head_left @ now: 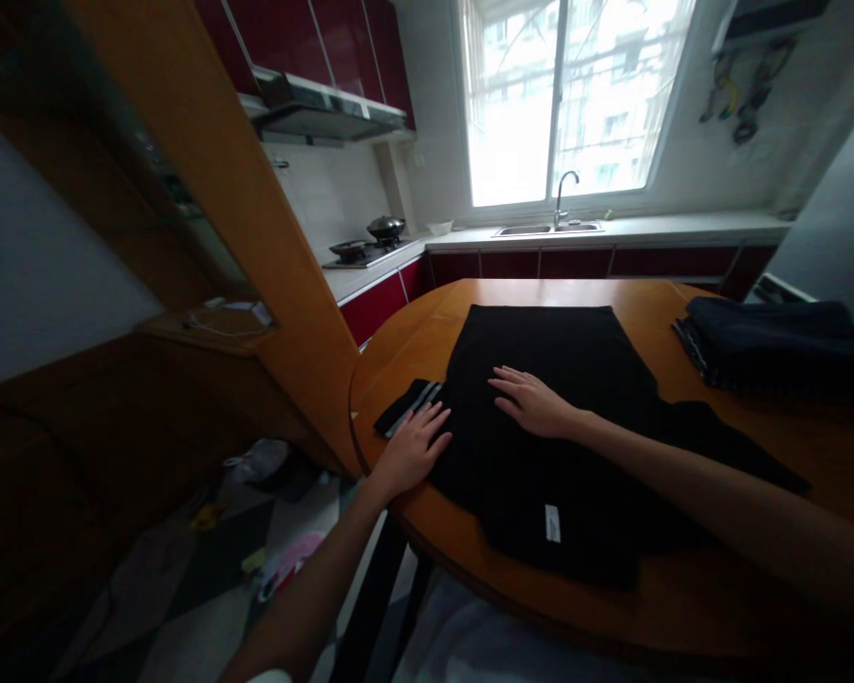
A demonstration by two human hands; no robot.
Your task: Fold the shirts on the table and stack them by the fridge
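Note:
A black garment [562,379] lies spread flat on a round wooden table [718,588], with a small white label near its front hem. My left hand [409,451] lies flat and open on the garment's left sleeve, close to a cuff with white stripes [409,406] at the table's left edge. My right hand [533,403] rests open, fingers stretched out, on the middle of the garment, my forearm crossing over its right side.
A folded stack of dark clothes [769,356] sits on the table's far right. An orange wooden partition [213,190] stands left of the table. Behind are a kitchen counter with a sink [547,229], a stove [362,251] and a window. Items litter the floor [256,531] at lower left.

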